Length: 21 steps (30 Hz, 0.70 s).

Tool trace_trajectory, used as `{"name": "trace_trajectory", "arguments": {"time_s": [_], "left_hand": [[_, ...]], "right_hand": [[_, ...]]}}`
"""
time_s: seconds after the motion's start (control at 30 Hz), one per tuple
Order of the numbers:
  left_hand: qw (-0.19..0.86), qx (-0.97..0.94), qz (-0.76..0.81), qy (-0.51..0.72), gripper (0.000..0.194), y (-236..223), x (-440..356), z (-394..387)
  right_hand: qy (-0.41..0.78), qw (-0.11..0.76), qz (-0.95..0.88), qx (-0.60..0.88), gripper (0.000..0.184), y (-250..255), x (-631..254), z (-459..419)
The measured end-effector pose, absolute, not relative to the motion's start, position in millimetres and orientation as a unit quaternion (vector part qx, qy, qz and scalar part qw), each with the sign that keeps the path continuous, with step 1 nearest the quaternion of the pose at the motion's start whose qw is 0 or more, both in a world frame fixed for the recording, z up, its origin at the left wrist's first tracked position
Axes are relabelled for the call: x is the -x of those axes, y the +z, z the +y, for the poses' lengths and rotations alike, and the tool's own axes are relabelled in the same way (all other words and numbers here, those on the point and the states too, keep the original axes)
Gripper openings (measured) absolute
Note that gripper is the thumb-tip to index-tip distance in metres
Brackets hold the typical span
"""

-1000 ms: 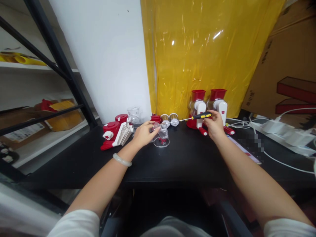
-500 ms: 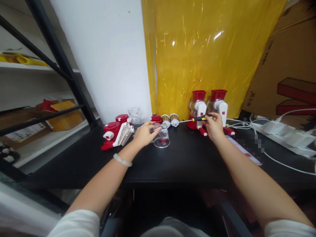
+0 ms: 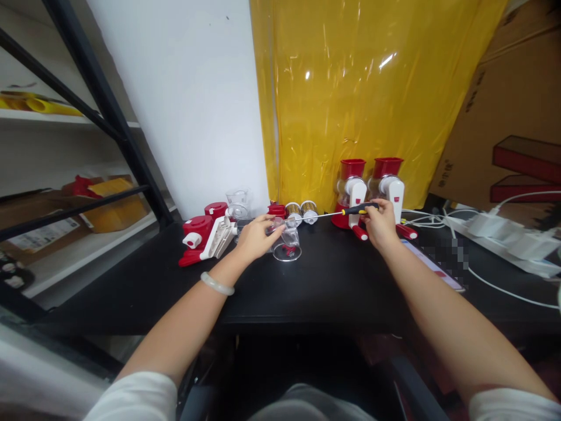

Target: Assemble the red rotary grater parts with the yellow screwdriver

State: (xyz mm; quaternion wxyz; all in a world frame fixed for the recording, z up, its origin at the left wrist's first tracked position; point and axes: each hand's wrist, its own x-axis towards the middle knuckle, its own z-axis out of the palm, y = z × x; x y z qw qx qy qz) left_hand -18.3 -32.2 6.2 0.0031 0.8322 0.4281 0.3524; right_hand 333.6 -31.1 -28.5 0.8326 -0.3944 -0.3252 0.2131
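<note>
My left hand [image 3: 259, 237] is closed around a clear plastic housing [image 3: 289, 248] that lies on its side on the black table [image 3: 307, 292]. Part of the housing is hidden behind my fingers. My right hand [image 3: 380, 222] grips the black and yellow handle of a screwdriver [image 3: 350, 211]. Its long shaft points left, level, with the tip at the housing close to my left fingertips; whether the tip touches a screw is too small to see. Just behind the housing lie two drum graters [image 3: 309, 211] and a red part [image 3: 276, 210].
Two red and white rotary graters [image 3: 388, 181] stand behind my right hand. Red bases [image 3: 198, 228] with a white crank arm [image 3: 219, 237] and another clear housing [image 3: 237, 202] are on the left. A phone [image 3: 432, 266], cables and a power strip [image 3: 504, 237] lie at right.
Both hands keep almost the same place, with the screwdriver still held against the clear housing. Only a very slight shift of the whole view shows.
</note>
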Motion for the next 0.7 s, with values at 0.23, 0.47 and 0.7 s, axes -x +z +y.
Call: {"name": "trace_trajectory", "arguments": {"time_s": [0.23, 0.47, 0.7], "left_hand": [[0.005, -0.833, 0.429, 0.35, 0.039, 7.1, 17.8, -33.3], [-0.001, -0.835, 0.423, 0.352, 0.039, 6.2, 18.1, -32.1], [0.0, -0.833, 0.431, 0.346, 0.039, 6.1, 18.3, -31.9]], "right_hand": [[0.21, 0.837, -0.344, 0.37, 0.04, -26.8, -333.2, -31.0], [0.227, 0.835, -0.371, 0.338, 0.041, -23.3, -331.0, -35.8], [0.244, 0.831, -0.371, 0.336, 0.043, -21.9, -331.9, -39.2]]}}
